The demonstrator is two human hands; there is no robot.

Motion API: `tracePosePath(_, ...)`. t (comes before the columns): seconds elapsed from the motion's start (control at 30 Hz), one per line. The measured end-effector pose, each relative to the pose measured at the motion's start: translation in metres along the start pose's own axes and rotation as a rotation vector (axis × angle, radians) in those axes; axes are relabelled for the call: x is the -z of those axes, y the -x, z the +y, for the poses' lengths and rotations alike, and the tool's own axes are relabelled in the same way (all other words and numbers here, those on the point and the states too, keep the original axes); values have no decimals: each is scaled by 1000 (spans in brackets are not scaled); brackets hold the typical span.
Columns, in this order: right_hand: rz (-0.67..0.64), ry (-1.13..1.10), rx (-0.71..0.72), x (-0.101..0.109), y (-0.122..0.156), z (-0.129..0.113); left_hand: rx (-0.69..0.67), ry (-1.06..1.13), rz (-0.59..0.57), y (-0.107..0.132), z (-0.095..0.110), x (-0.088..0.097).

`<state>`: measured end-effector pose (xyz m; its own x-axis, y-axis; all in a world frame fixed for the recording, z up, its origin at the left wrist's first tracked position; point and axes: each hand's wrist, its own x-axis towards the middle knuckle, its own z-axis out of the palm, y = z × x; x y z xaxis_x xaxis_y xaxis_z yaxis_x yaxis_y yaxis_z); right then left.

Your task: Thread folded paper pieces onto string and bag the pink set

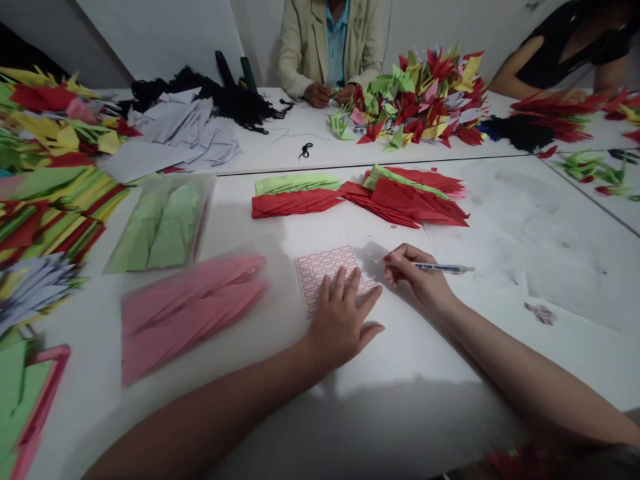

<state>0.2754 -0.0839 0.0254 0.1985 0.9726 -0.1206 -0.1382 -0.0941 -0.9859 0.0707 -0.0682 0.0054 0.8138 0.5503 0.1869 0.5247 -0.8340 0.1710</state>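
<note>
My left hand [340, 323] lies flat with its fingers spread over a white sheet of red-outlined labels [313, 267], covering its lower middle. Just right of the sheet, my right hand [417, 273] is closed around a pen [445, 268], whose rear end points to the right. The pen's tip is hidden by the fingers. To the left of the sheet lies a clear bag of folded pink paper [195, 313]. Beyond it is another clear bag, with folded green paper [160, 227]. Past the labels, folded red paper strips [300, 202] and green ones [297, 183] lie in bundles.
Folded paper cranes [420, 100] are heaped at the back, near a person's hands [320, 95]. White folded papers [175, 133] and black string [225, 100] lie back left. Colourful folded strips [55, 207] crowd the left edge. A thin clear sheet [565, 267] lies right.
</note>
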Motion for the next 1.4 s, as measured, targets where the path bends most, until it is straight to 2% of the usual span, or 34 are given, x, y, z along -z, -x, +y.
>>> tracePosePath(0.23, 34, 133, -12, -13, -3, 17, 28, 16, 5, 2, 0, -1)
tracePosePath(0.5, 54, 250, 68, -17, 1, 23, 5, 19, -7, 4, -2, -4)
tracePosePath(0.7, 149, 428, 167, -18, 2, 25, 1, 21, -21, 2, -2, -4)
tracePosePath(1.07, 135, 598, 162, -15, 3, 30, 3, 24, -19, 2, -2, -3)
tracePosePath(1.4, 111, 635, 161, -18, 3, 28, 2, 5, -8, 1, -1, -3)
